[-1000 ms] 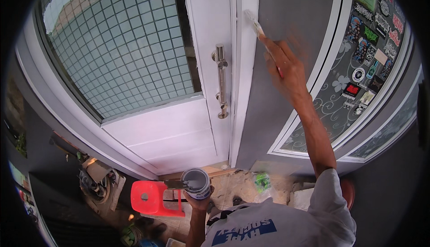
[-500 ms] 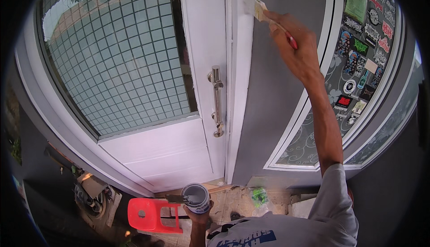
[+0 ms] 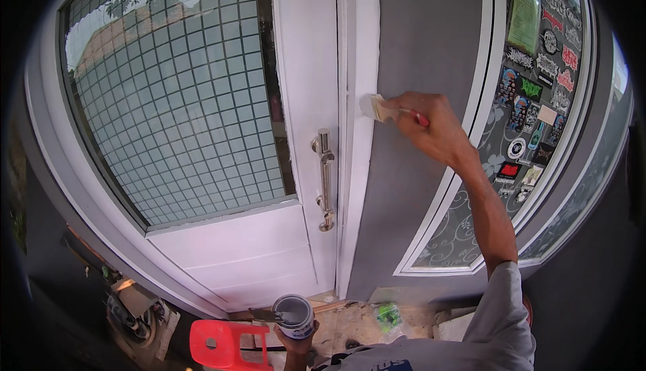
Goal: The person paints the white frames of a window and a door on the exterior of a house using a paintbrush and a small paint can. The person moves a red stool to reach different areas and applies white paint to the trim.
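Note:
My right hand (image 3: pixel 434 125) grips a paintbrush (image 3: pixel 377 108) with a red-tipped handle. Its pale, paint-coated bristles touch the white door frame (image 3: pixel 362 48), close to where it meets the grey wall panel (image 3: pixel 431 41). Low in the view, my left hand (image 3: pixel 296 345) is wrapped round a small paint can (image 3: pixel 294 329) with grey-looking paint inside. Across the can's rim rests a dark, flat tool (image 3: pixel 265 314); its exact kind is unclear. Left of the frame stands a white door (image 3: pixel 249 246) with a metal pull handle (image 3: pixel 326 182).
A red plastic stool (image 3: pixel 207 344) stands left of the can. On the tiled floor lies a clear plastic bag (image 3: pixel 389 317) with something green inside. Jumbled items (image 3: pixel 138 317) sit at lower left. To the right is a window (image 3: pixel 531 102) covered with stickers.
My right hand and the paintbrush have moved down along the door frame. My left hand still holds the can, and the whole view has tilted slightly upward.

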The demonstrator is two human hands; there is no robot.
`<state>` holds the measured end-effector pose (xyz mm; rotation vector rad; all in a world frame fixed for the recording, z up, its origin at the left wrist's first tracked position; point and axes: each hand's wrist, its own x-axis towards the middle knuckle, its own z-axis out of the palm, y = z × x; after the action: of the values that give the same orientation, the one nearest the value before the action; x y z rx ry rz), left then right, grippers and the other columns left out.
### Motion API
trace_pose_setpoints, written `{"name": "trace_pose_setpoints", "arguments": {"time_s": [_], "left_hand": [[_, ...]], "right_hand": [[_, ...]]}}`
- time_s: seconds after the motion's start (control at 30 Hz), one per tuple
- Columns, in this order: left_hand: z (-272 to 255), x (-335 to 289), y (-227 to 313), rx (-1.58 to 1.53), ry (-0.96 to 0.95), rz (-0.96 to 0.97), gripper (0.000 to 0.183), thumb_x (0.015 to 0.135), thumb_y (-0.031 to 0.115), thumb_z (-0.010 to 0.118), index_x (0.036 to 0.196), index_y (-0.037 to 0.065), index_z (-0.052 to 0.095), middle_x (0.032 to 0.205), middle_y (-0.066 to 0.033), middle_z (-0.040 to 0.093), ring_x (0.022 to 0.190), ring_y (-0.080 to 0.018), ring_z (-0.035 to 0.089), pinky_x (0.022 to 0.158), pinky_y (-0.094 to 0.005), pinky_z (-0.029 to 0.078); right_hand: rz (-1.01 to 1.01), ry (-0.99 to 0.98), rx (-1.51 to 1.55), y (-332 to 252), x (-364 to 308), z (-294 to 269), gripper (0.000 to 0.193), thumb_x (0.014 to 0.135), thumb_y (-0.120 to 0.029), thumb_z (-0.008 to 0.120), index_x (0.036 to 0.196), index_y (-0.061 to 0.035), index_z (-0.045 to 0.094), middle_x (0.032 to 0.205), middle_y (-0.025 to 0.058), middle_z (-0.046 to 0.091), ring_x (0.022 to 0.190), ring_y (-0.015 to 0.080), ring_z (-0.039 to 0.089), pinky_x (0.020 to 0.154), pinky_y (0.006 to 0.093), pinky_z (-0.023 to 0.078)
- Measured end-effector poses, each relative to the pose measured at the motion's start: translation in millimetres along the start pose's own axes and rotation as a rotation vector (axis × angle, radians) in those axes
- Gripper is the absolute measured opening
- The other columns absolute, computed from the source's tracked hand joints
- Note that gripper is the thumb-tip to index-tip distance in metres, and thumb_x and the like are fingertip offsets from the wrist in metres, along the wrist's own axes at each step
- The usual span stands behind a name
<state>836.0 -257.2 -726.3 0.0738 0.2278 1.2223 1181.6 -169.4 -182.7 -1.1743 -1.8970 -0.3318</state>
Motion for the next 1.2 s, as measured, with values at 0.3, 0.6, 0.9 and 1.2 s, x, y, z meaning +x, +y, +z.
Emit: {"name": "trace_pose_setpoints", "arguments": {"time_s": [0.3,0.6,0.9,1.2], "left_hand": [[18,1,5,0.046,0.015,-0.008,0.082,0.075,0.07,0.065,0.14,0.02,0.056,0.134,-0.012,0.061,0.125,-0.0423,0.054,0.092,-0.0591,0.048],[40,8,11,-0.001,0.014,-0.078,0.087,0.078,0.075,0.061,0.141,0.015,0.053,0.132,-0.0151,0.061,0.124,-0.0405,0.054,0.095,-0.058,0.046],[116,-2,0,0.307,0.111,-0.073,0.075,0.086,0.07,0.057,0.133,0.012,0.058,0.124,-0.0179,0.063,0.12,-0.0436,0.056,0.094,-0.0588,0.047],[121,30,-17,-0.027,0.003,-0.233,0.078,0.091,0.068,0.054,0.147,0.013,0.049,0.141,-0.0174,0.056,0.133,-0.0452,0.049,0.099,-0.0603,0.046]], "right_hand": [[-0.247,0.544,-0.076,-13,60,-25,0.031,0.099,-0.013,0.06,0.127,-0.0052,0.071,0.104,0.0139,0.074,0.08,0.0172,0.067,0.075,0.0317,0.053],[0.303,-0.436,0.134,8,-137,71,0.03,0.081,-0.006,0.067,0.109,-0.0013,0.074,0.1,0.0183,0.074,0.085,0.0336,0.073,0.082,0.0378,0.059],[0.881,-0.063,0.924,2,-210,87,0.02,0.096,-0.016,0.072,0.107,0.0001,0.07,0.083,0.0033,0.068,0.078,0.007,0.065,0.065,0.0243,0.054],[0.595,-0.095,0.802,-53,-150,58,0.019,0.096,-0.013,0.073,0.103,0.0036,0.069,0.079,0.0078,0.072,0.069,0.0092,0.068,0.058,0.0222,0.055]]}}
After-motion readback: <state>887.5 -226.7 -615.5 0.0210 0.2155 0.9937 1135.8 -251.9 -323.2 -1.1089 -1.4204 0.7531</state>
